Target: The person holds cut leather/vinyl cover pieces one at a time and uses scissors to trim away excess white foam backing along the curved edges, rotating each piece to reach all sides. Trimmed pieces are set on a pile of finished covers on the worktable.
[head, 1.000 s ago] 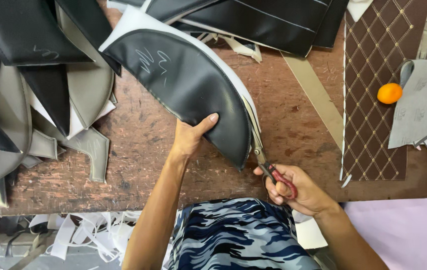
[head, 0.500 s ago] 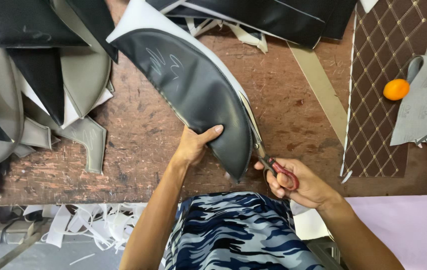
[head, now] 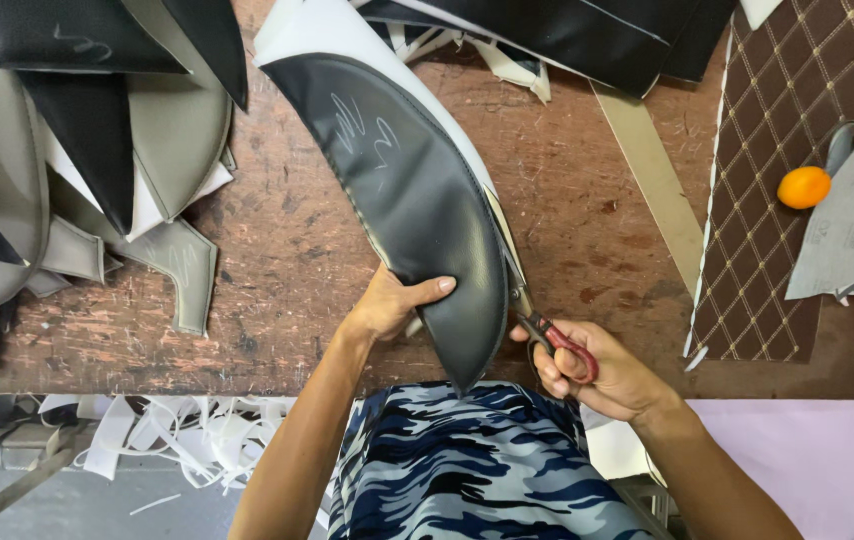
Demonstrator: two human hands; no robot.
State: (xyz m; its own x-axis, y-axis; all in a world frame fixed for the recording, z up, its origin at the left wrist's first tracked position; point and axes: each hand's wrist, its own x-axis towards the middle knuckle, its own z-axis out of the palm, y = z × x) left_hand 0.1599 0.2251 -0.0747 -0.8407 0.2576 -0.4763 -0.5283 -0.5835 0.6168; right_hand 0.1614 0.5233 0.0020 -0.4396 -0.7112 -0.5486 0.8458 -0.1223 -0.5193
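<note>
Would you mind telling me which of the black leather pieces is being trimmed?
The curved black piece in the middle, held by the left hand, with scissors at its white edge; the others lie stacked, untouched.

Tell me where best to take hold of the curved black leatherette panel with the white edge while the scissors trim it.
Probably hold the curved black leatherette panel at its lower left edge, coming from the left, where the left hand pinches it now. That side is away from the red-handled scissors in the right hand, which work along its right edge.

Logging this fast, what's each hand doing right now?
Left hand: shut on the black leather piece, gripping its lower edge.
Right hand: shut on the red-handled scissors at the piece's edge.
</note>
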